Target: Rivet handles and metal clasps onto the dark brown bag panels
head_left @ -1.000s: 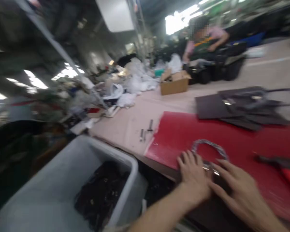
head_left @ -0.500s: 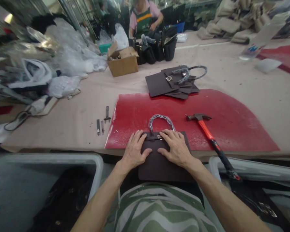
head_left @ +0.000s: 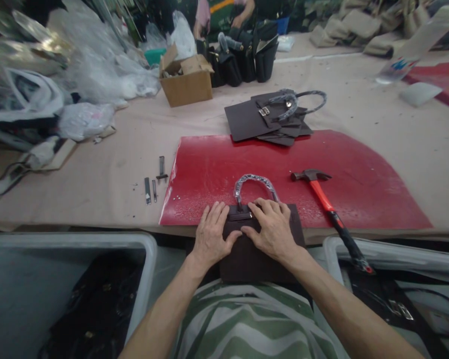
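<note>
A dark brown bag panel (head_left: 258, 264) lies over the table's front edge in front of my body, its near end overhanging. Its arched handle (head_left: 255, 178), wrapped in clear plastic, points away from me. My left hand (head_left: 212, 234) rests on the panel's left side, fingers flat and thumb spread inward. My right hand (head_left: 273, 229) lies flat near the panel's upper middle, fingertips by the handle's base. Between the hands runs a short strap (head_left: 238, 216) with a bit of metal showing at its right end; the right fingers partly hide it. The thumbs nearly meet on the panel.
A claw hammer (head_left: 324, 199) lies right on the red mat (head_left: 209, 159). Small metal tools (head_left: 154, 190) sit left of it. Behind are stacked panels (head_left: 247, 119), a cardboard box (head_left: 187, 87) and a co-worker's arm (head_left: 243, 15). Grey bins (head_left: 151, 254) flank me.
The view has tilted down slightly. Both hands stay on the panel, and my right fingers now cover more of its metal fitting. The hammer has not moved on the mat.
</note>
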Demonstrator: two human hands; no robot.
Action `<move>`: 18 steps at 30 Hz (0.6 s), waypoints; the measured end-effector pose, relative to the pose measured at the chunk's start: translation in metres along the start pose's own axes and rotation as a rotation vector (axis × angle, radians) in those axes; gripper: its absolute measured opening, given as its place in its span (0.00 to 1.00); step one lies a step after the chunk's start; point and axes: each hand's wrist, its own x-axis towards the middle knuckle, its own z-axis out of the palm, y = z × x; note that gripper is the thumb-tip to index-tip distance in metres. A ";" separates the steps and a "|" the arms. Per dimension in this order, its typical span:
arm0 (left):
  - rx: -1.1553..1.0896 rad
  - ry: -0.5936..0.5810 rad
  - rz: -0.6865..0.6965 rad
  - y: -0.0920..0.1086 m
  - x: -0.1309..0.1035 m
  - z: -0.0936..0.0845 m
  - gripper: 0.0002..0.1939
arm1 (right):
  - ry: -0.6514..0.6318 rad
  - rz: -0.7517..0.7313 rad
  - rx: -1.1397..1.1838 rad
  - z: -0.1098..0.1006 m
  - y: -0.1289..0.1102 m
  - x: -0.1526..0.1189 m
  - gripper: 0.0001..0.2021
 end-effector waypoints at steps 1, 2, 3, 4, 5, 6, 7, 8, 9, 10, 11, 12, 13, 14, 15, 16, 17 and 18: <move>0.002 -0.003 -0.001 0.000 0.000 0.000 0.34 | -0.006 -0.025 0.011 0.001 -0.001 0.002 0.25; 0.005 -0.004 -0.001 0.000 0.001 -0.001 0.34 | -0.010 -0.049 0.023 0.002 -0.002 0.005 0.25; 0.009 -0.005 -0.002 0.000 0.001 -0.002 0.34 | -0.014 -0.067 0.034 0.003 -0.001 0.006 0.25; 0.012 -0.010 -0.002 -0.001 0.001 -0.003 0.35 | -0.020 -0.077 0.041 0.004 0.000 0.008 0.25; 0.015 -0.023 -0.001 -0.002 0.002 -0.005 0.35 | -0.025 -0.084 0.047 0.005 0.002 0.009 0.26; 0.016 -0.045 0.004 -0.003 0.002 -0.008 0.36 | -0.030 -0.089 0.051 0.006 0.003 0.009 0.27; 0.014 -0.077 0.014 -0.005 0.003 -0.011 0.37 | -0.038 -0.091 0.055 0.006 0.004 0.010 0.28; 0.009 -0.114 0.029 -0.008 0.004 -0.015 0.37 | -0.049 -0.091 0.057 0.006 0.004 0.010 0.29; 0.002 -0.153 0.048 -0.010 0.004 -0.019 0.38 | -0.060 -0.086 0.057 0.005 0.005 0.011 0.30; -0.007 -0.188 0.068 -0.013 0.005 -0.022 0.39 | -0.070 -0.079 0.056 0.005 0.005 0.011 0.31; -0.016 -0.213 0.085 -0.015 0.005 -0.025 0.39 | -0.079 -0.071 0.056 0.005 0.004 0.011 0.31; -0.023 -0.225 0.095 -0.017 0.005 -0.026 0.39 | -0.086 -0.064 0.057 0.005 0.004 0.012 0.31; -0.027 -0.224 0.099 -0.018 0.005 -0.026 0.39 | -0.089 -0.058 0.061 0.005 0.003 0.012 0.31; -0.026 -0.211 0.098 -0.019 0.005 -0.025 0.39 | -0.090 -0.055 0.066 0.006 0.002 0.012 0.30; -0.022 -0.193 0.095 -0.019 0.004 -0.023 0.38 | -0.087 -0.054 0.072 0.007 0.001 0.012 0.30; -0.015 -0.174 0.092 -0.019 0.004 -0.021 0.38 | -0.083 -0.053 0.078 0.008 0.001 0.012 0.29; -0.008 -0.156 0.091 -0.018 0.003 -0.018 0.37 | -0.075 -0.053 0.085 0.009 0.000 0.012 0.29; -0.002 -0.144 0.091 -0.018 0.002 -0.016 0.36 | -0.067 -0.052 0.092 0.010 0.000 0.012 0.29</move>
